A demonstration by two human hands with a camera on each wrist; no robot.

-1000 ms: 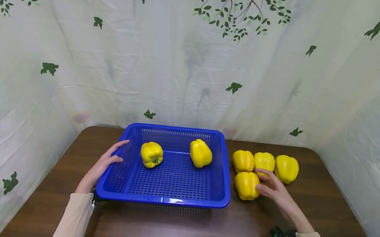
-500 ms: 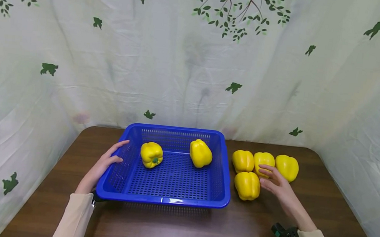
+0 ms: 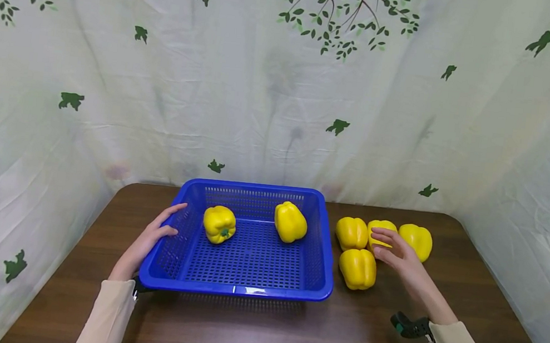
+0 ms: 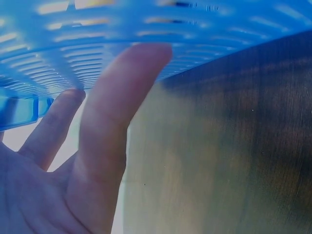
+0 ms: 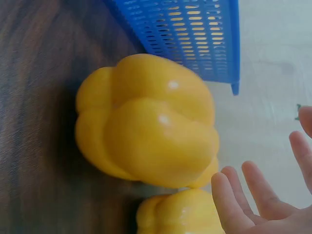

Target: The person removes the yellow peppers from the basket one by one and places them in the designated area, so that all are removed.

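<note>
My left hand (image 3: 147, 241) rests with extended fingers at the left rim of a blue slotted plastic basket (image 3: 192, 286). In the left wrist view, its fingers (image 4: 105, 131) lie against the slotted wall. One yellow bell pepper (image 3: 219, 224), stem showing, sits left inside the basket; another yellow bell pepper (image 3: 291, 222) leans near the back right. My right hand (image 3: 403, 263) hovers with loosely bent fingers over the peppers outside. Beneath its fingertips is a partly hidden yellow pepper (image 3: 382, 225). The front pepper (image 3: 357, 269) lies left of the hand, apart from it in the right wrist view.
A back-left pepper (image 3: 351, 234) lies beside the basket's right wall, and a far-right pepper (image 3: 416, 241) lies beyond the right hand. All stand on a dark wooden table (image 3: 247, 336). A pale curtain (image 3: 261, 108) with leaf prints surrounds its back and sides.
My right hand has drawn away from the front pepper, then shifted back toward the rear row, holding nothing. The left hand, the basket and the peppers stay put.
</note>
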